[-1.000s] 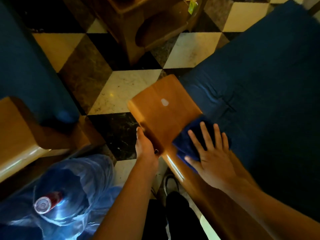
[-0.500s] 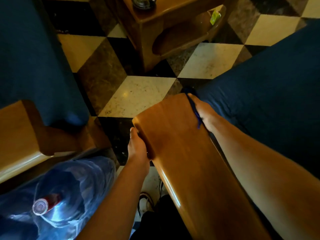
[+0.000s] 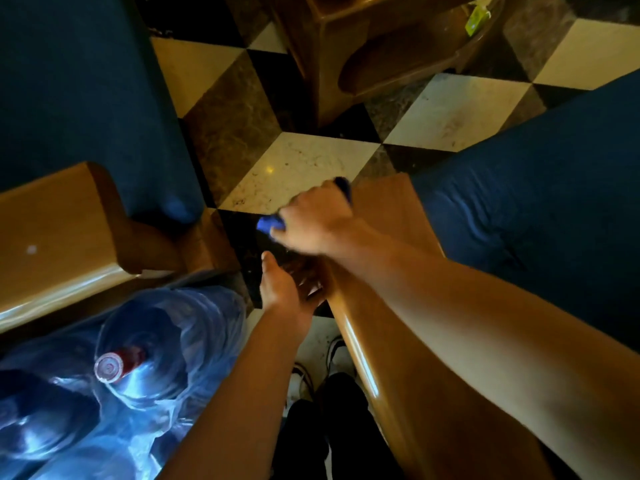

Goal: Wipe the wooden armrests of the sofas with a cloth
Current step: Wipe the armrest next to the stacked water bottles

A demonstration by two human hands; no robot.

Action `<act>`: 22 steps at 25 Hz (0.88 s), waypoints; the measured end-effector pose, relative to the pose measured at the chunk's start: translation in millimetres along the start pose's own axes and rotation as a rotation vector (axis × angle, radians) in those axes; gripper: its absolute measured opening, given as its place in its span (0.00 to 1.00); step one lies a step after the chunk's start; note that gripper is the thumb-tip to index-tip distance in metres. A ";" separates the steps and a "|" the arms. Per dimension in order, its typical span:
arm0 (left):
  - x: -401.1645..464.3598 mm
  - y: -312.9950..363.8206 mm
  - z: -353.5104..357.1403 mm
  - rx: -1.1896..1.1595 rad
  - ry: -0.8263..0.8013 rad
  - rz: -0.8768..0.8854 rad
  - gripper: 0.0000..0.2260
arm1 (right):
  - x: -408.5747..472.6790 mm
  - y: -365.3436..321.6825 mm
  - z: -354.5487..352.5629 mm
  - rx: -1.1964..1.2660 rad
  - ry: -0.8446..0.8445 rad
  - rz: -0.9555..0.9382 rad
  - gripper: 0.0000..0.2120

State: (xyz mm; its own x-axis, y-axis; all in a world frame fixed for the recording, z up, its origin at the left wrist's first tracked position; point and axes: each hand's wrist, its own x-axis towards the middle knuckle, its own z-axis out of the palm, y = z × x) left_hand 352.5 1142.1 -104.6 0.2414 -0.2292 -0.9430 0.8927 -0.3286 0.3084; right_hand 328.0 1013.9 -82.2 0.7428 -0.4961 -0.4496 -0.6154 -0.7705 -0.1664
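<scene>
Wooden armrest of the blue sofa, seen from above, running from lower right up to its front end near the checkered floor. Right hand at that front end, fingers curled shut around a bunched blue cloth, cloth spilling over the armrest's left front corner. Left hand against the armrest's left side face, just below the cloth; fingers hidden behind the edge, so open or closed cannot be told. Step judged in hand: wiping the front edge and corner. Best done with cloth spread flatter under the palm, firm pressure, strokes wrapped over the rounded edge and down the side face, left hand bracing. Second armrest, left of the first beyond a bagged water bottle, judged yet to be wiped.
</scene>
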 end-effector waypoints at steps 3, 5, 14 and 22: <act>-3.7 0.6 -24.0 -0.139 -0.135 -0.084 0.30 | -66.0 -19.8 48.5 -0.142 0.157 -0.199 0.17; -0.6 -7.2 -29.0 -0.087 -0.158 -0.143 0.32 | -130.0 -18.2 89.6 -0.047 0.227 -0.126 0.23; -15.7 -14.9 -13.8 0.270 -0.149 0.047 0.25 | -104.6 -25.1 79.1 0.177 0.313 0.553 0.52; -46.4 -117.0 -49.9 0.531 -0.093 -0.031 0.26 | -250.5 -80.5 172.0 0.088 0.413 0.472 0.39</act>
State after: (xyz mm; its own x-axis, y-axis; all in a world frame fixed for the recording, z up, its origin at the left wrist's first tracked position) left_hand 255.9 1236.9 -103.2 0.1618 -0.2849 -0.9448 0.5781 -0.7486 0.3247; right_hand 146.1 1269.1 -107.1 0.4156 -0.9017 -0.1195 -0.9080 -0.4036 -0.1125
